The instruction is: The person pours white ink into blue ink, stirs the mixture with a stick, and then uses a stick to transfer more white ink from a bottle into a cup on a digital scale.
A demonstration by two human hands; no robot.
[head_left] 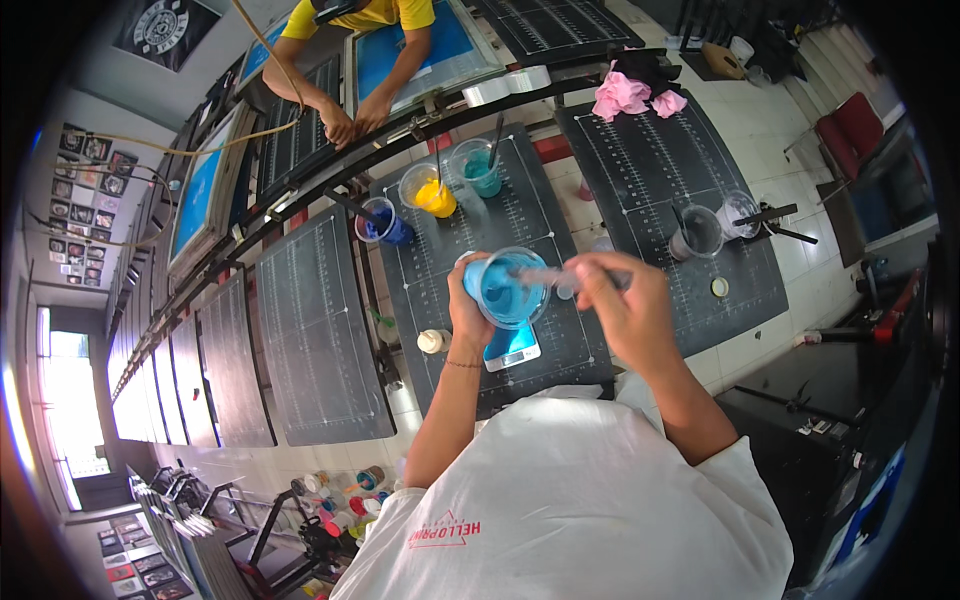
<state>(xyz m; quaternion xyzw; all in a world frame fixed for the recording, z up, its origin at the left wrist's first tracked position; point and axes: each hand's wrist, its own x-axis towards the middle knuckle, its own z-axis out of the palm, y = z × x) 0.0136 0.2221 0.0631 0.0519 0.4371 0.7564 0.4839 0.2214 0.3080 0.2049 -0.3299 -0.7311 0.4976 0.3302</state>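
Observation:
My left hand (468, 312) is wrapped round the side of a clear plastic cup (541, 305) with light blue ink (503, 296) in it. In my right hand (632, 312) is a stirring stick (545, 277), blurred, its far end inside the cup. Partly hidden under the cup, a small digital scale (513, 356) lies on the black printing board (455, 280). Left of the scale stands a small cream-coloured bottle (433, 341). Beyond my hands are cups of yellow ink (434, 198), teal ink (482, 178) and dark blue ink (393, 228), each with a stick.
Two more cups (697, 234) with dark-handled tools and a small round lid (719, 287) sit on the right board (650, 170). Pink cloth (622, 97) lies at its far edge. Across the rail (400, 140), a person in yellow (380, 15) leans over a blue screen frame (440, 55).

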